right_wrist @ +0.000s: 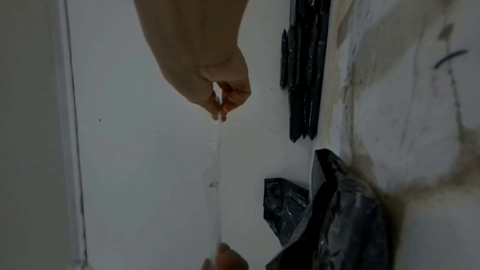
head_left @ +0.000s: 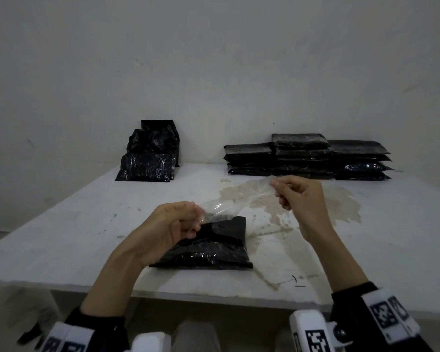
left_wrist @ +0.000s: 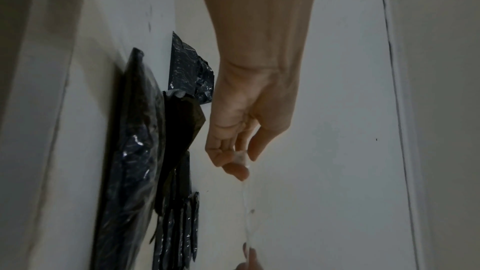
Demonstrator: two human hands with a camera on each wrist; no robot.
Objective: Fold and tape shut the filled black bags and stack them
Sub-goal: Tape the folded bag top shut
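On the table point(head_left: 61, 224), the stack of bags point(head_left: 305, 156) lies far behind the black bag point(head_left: 214, 247). Above that bag, the left hand point(head_left: 173, 224) and right hand point(head_left: 300, 201) pinch the tape strip point(head_left: 239, 196) between them.

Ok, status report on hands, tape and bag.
Left hand and right hand pinch clear tape strip taut above folded black bag. Tape not yet on bag. Nothing in the way.

Both forearms reach forward over the counter point(head_left: 61, 224). The left hand point(head_left: 174, 223) is raised with fingers curled, its grip a thumb-and-finger pinch. The right hand point(head_left: 299, 196) is held higher and farther from the counter's near edge, fingers likewise curled in a pinch.
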